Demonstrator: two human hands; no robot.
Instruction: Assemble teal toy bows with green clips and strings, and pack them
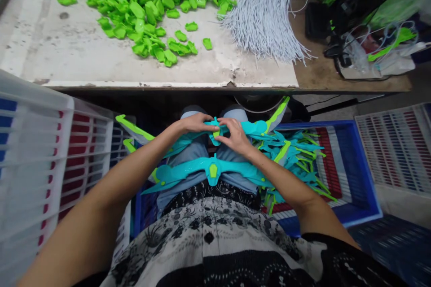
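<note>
Across my knees lies a turquoise plastic toy bow with green and grey tips. My left hand grips its centre from the left, thumb on the middle. From the other side my right hand pinches the same centre, with fingers on top and the thumb below. Between the thumbs a small green plastic piece shows on the bow's middle. A second turquoise bow rests on my lap nearer my body, with a green piece in its centre; neither hand touches it.
On the table ahead are a heap of small green pieces and a bundle of white cords. A blue crate with several turquoise bows stands at right. White crates stand at left. The table edge runs just beyond my knees.
</note>
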